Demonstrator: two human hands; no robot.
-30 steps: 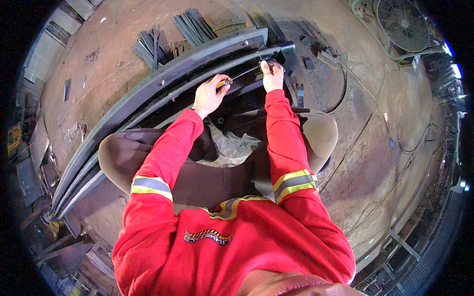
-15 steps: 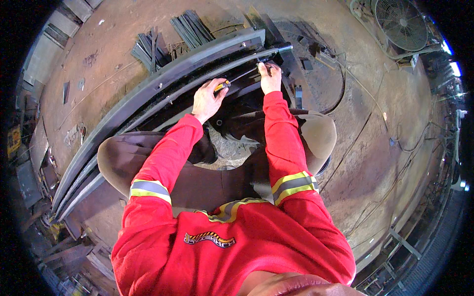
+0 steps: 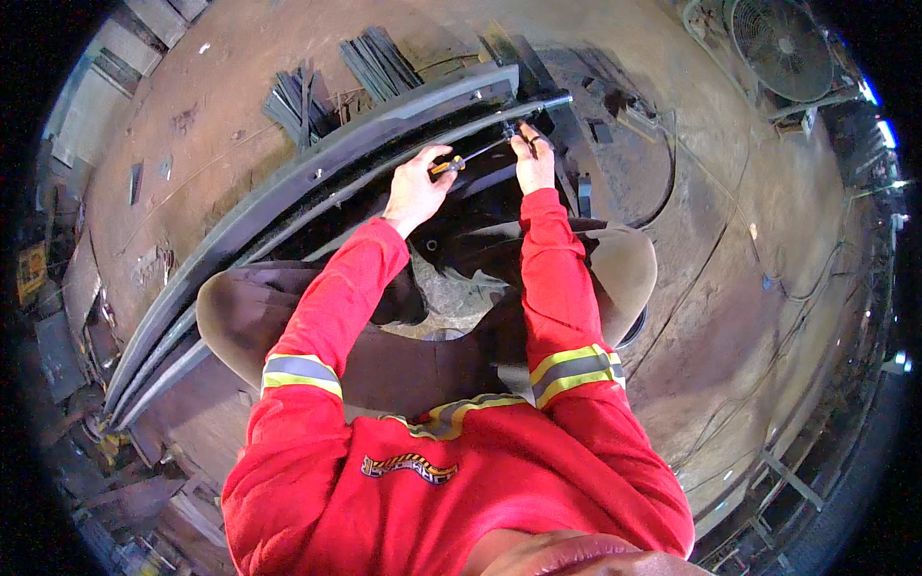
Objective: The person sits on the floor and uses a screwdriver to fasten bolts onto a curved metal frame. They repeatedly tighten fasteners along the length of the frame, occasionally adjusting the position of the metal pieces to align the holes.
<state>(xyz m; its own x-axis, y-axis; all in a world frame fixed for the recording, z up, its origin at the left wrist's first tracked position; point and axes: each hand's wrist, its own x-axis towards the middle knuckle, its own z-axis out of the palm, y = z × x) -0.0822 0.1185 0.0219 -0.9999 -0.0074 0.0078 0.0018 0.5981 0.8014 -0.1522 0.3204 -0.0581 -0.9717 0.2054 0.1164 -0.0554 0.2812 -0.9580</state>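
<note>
My left hand (image 3: 417, 188) is closed round the yellow and black handle of a screwdriver (image 3: 448, 166). Its thin shaft points up and right, toward my right hand (image 3: 535, 168). The fingers of that hand are bent together at the shaft's far end, beside a small dark fitting on a long curved metal frame (image 3: 252, 182); what they grip is too small to make out. A grey tube (image 3: 423, 127) runs along the frame's inner side, past both hands. The frame lies across in front of my knees.
Bundles of dark metal strips (image 3: 379, 63) lie on the floor beyond the frame. A dark beam (image 3: 530, 67) meets the frame's right end. Cables (image 3: 730, 197) trail over the floor at right, and a large round fan (image 3: 783, 46) stands at the far right.
My left hand has shifted slightly right with the screwdriver, its fingers set differently on the handle. My right hand has moved a little right and nearer, with its fingers turned.
</note>
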